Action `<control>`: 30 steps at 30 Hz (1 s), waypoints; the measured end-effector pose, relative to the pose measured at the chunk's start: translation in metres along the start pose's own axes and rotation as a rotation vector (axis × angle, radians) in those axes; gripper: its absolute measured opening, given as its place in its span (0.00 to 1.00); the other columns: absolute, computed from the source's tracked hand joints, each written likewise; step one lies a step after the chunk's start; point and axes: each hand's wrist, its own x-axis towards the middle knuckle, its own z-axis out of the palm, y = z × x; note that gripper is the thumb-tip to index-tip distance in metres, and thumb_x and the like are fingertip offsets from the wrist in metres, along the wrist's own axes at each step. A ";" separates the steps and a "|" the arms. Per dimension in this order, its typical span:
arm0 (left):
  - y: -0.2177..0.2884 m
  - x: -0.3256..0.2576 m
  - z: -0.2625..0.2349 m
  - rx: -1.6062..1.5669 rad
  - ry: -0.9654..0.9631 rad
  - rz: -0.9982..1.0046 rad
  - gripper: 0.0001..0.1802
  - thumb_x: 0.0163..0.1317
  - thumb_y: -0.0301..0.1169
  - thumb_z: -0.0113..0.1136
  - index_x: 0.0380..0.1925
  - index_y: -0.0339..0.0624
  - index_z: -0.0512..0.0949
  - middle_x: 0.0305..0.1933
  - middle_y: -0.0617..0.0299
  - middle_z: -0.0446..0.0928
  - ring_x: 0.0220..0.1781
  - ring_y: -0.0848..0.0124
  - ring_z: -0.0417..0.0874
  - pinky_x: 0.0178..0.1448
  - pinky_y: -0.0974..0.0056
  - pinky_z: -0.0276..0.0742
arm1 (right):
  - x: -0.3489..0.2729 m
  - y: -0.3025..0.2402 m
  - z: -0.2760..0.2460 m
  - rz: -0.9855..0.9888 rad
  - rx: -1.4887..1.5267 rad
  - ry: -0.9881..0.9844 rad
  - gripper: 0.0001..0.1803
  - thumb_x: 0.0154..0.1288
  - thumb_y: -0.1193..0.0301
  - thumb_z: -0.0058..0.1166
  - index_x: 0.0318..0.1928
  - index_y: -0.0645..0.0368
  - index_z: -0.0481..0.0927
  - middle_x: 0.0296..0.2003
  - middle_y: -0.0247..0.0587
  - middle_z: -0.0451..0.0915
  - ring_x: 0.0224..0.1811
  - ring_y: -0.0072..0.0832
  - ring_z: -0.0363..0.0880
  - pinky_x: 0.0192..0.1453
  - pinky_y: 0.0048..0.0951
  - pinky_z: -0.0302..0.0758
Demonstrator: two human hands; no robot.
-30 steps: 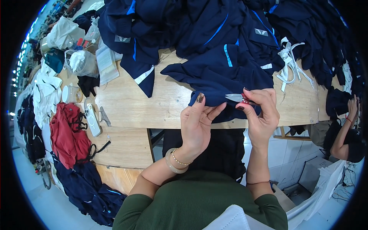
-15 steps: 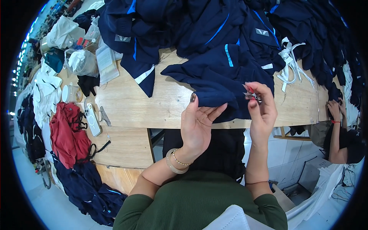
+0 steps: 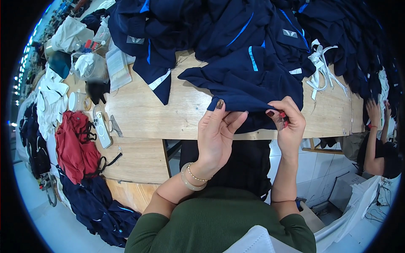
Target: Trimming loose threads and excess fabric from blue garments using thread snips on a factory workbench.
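A navy garment (image 3: 253, 90) with a light-blue strip lies over the table's near edge, its hem raised toward me. My left hand (image 3: 217, 130) pinches one end of that hem between thumb and fingers. At the other end, the thumb and forefinger of my right hand (image 3: 291, 124) grip the fabric edge. Tucked in the right palm are small red-handled thread snips (image 3: 285, 119), partly hidden by the fingers. Between both hands the hem is stretched nearly straight.
More navy garments (image 3: 211, 25) are heaped across the far side. White cords (image 3: 319, 69) lie to the right. A phone (image 3: 101, 130), a red bag (image 3: 76, 145) and plastic bags (image 3: 89, 67) sit on the left. At far right, a co-worker's hands (image 3: 373, 113) are beside dark cloth.
My right hand has turned the snips back into its palm and taken hold of the hem. The left hand keeps its grip. The co-worker's hands have moved up.
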 end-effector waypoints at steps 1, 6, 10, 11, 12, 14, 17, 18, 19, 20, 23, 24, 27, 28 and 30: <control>-0.001 0.000 0.002 -0.013 0.003 0.004 0.11 0.71 0.31 0.48 0.39 0.35 0.76 0.41 0.56 0.81 0.46 0.67 0.84 0.58 0.61 0.80 | -0.001 0.001 0.000 0.008 0.017 0.001 0.16 0.43 0.92 0.50 0.35 0.67 0.80 0.24 0.36 0.69 0.28 0.22 0.65 0.32 0.19 0.64; -0.003 0.003 0.003 0.014 0.021 0.030 0.11 0.71 0.31 0.48 0.40 0.35 0.76 0.43 0.55 0.81 0.47 0.67 0.83 0.59 0.61 0.79 | 0.001 -0.014 0.006 0.035 0.066 0.027 0.19 0.46 0.91 0.47 0.40 0.65 0.81 0.25 0.35 0.68 0.28 0.22 0.66 0.32 0.20 0.66; -0.003 0.003 0.001 0.018 0.002 0.038 0.11 0.71 0.31 0.48 0.40 0.34 0.77 0.44 0.55 0.80 0.47 0.67 0.83 0.60 0.61 0.78 | 0.004 -0.031 -0.004 -0.160 -0.146 -0.138 0.25 0.47 0.90 0.42 0.45 0.61 0.82 0.26 0.37 0.67 0.29 0.24 0.68 0.35 0.21 0.70; -0.003 0.002 0.002 0.018 0.001 0.035 0.11 0.71 0.31 0.48 0.40 0.34 0.77 0.44 0.55 0.80 0.47 0.67 0.83 0.60 0.61 0.78 | 0.005 -0.032 -0.007 -0.280 -0.304 -0.282 0.27 0.46 0.90 0.41 0.46 0.60 0.82 0.27 0.39 0.67 0.29 0.24 0.68 0.36 0.21 0.71; -0.004 0.002 0.002 0.025 0.012 0.033 0.12 0.71 0.31 0.48 0.40 0.34 0.77 0.44 0.55 0.80 0.47 0.67 0.83 0.60 0.61 0.79 | 0.009 -0.034 -0.004 -0.326 -0.391 -0.343 0.30 0.46 0.90 0.42 0.52 0.59 0.80 0.28 0.39 0.69 0.28 0.26 0.68 0.35 0.22 0.71; -0.004 0.002 0.003 0.029 0.022 0.029 0.12 0.71 0.31 0.48 0.40 0.34 0.77 0.44 0.54 0.80 0.47 0.67 0.83 0.59 0.61 0.79 | 0.008 -0.025 0.009 -0.167 -0.229 -0.161 0.31 0.47 0.90 0.44 0.55 0.59 0.78 0.27 0.37 0.69 0.27 0.25 0.67 0.33 0.21 0.69; -0.003 0.002 0.004 0.059 0.046 0.028 0.12 0.71 0.31 0.47 0.39 0.34 0.77 0.43 0.54 0.81 0.47 0.67 0.83 0.59 0.61 0.79 | 0.010 -0.024 0.000 0.181 -0.106 0.096 0.31 0.56 0.87 0.47 0.63 0.60 0.69 0.28 0.29 0.65 0.27 0.14 0.61 0.32 0.15 0.63; -0.004 0.003 0.004 0.054 0.048 0.034 0.12 0.71 0.31 0.48 0.39 0.34 0.77 0.43 0.55 0.81 0.47 0.67 0.83 0.59 0.61 0.79 | 0.010 -0.022 -0.001 0.191 -0.056 0.116 0.31 0.57 0.86 0.47 0.64 0.59 0.68 0.29 0.28 0.64 0.27 0.14 0.60 0.33 0.14 0.62; -0.004 0.003 0.003 0.048 0.049 0.039 0.12 0.71 0.31 0.48 0.38 0.35 0.77 0.42 0.55 0.81 0.47 0.67 0.83 0.60 0.61 0.79 | 0.010 -0.020 0.000 0.200 -0.007 0.136 0.31 0.59 0.85 0.47 0.65 0.57 0.67 0.30 0.28 0.63 0.28 0.13 0.59 0.33 0.13 0.61; -0.003 0.003 0.003 0.048 0.049 0.039 0.12 0.71 0.31 0.48 0.38 0.35 0.77 0.42 0.55 0.81 0.47 0.67 0.83 0.60 0.61 0.79 | 0.009 -0.020 0.000 0.200 -0.008 0.136 0.31 0.59 0.85 0.47 0.65 0.57 0.67 0.30 0.28 0.63 0.28 0.13 0.59 0.33 0.13 0.61; -0.002 0.003 0.004 0.067 0.063 0.036 0.12 0.71 0.31 0.48 0.38 0.35 0.78 0.41 0.55 0.81 0.46 0.67 0.83 0.60 0.60 0.79 | 0.004 -0.024 0.003 0.235 0.089 0.054 0.28 0.61 0.83 0.49 0.63 0.58 0.66 0.33 0.29 0.66 0.32 0.13 0.64 0.38 0.14 0.65; -0.003 0.003 0.003 0.053 0.060 0.038 0.12 0.71 0.32 0.48 0.38 0.36 0.78 0.41 0.55 0.81 0.46 0.67 0.83 0.60 0.59 0.78 | 0.003 -0.027 0.003 0.277 0.177 0.078 0.26 0.62 0.81 0.50 0.61 0.60 0.66 0.35 0.30 0.69 0.35 0.13 0.67 0.41 0.14 0.67; -0.004 0.003 0.002 0.034 0.042 0.043 0.12 0.71 0.32 0.48 0.38 0.36 0.78 0.42 0.55 0.81 0.46 0.67 0.83 0.60 0.59 0.78 | -0.003 -0.020 0.000 0.291 0.350 0.089 0.20 0.65 0.76 0.53 0.56 0.64 0.67 0.42 0.35 0.74 0.44 0.15 0.72 0.50 0.17 0.71; -0.004 0.003 0.002 0.029 0.027 0.045 0.12 0.71 0.32 0.48 0.38 0.36 0.78 0.42 0.55 0.81 0.46 0.67 0.83 0.60 0.59 0.78 | -0.004 -0.018 0.000 0.300 0.388 0.091 0.19 0.65 0.76 0.53 0.56 0.64 0.68 0.43 0.35 0.74 0.44 0.15 0.72 0.49 0.16 0.71; -0.003 0.003 0.002 0.033 0.027 0.048 0.12 0.71 0.32 0.48 0.38 0.36 0.78 0.42 0.55 0.81 0.46 0.67 0.83 0.60 0.58 0.78 | -0.004 -0.018 0.000 0.311 0.428 0.090 0.19 0.65 0.75 0.53 0.55 0.64 0.68 0.43 0.35 0.74 0.44 0.15 0.72 0.49 0.16 0.71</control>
